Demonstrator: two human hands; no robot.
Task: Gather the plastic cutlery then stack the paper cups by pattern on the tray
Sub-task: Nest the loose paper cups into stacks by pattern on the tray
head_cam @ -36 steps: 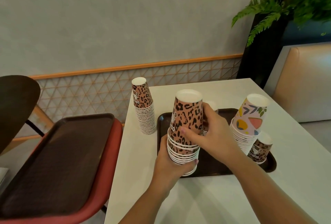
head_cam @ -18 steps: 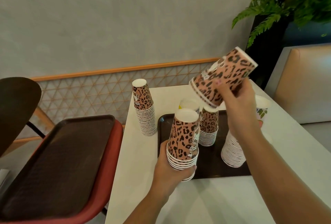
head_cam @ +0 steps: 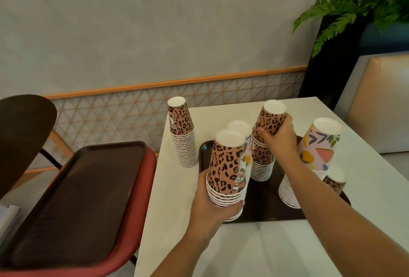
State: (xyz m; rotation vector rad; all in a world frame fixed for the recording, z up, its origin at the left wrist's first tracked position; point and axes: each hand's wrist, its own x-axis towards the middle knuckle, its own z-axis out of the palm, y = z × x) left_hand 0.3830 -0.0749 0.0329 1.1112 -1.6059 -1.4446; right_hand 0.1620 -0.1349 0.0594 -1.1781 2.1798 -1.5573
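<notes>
Two trays were in the room, and the bigger-looking one, a dark spare tray (head_cam: 73, 201), lay on a red chair seat (head_cam: 141, 221) well to the left of the person's left fingers. The white table (head_cam: 276, 252) carried the other, the dark tray (head_cam: 204, 150), on which most of the paper cups stood upside down.

The left hand (head_cam: 212, 208) was curled round the ringed lower rims of a leopard stack (head_cam: 228, 170) at the tray's near left corner, thumb behind and fingertips (head_cam: 240, 203) wrapped to the front. The right hand (head_cam: 280, 138) reached farther back, its fingers closed on the sides of a few leopard cups (head_cam: 271, 121) sitting tilted on top of a second leopard stack (head_cam: 263, 166) in the middle of the tray (how far they had nested I could not tell).

Just right of the right wrist stood a tall floral stack (head_cam: 318, 144), pink with leaves and coloured shapes, and below it, partly hidden by the forearm, a small leopard cup (head_cam: 334, 182) near the tray's right edge. Between the two hands a white cup base (head_cam: 239, 125) showed behind the left-hand stack. Beyond the left fingers, off the tray on the bare table, stood a third leopard stack (head_cam: 182, 135). I saw no part of the plastic cutlery clearly enough to place it.
</notes>
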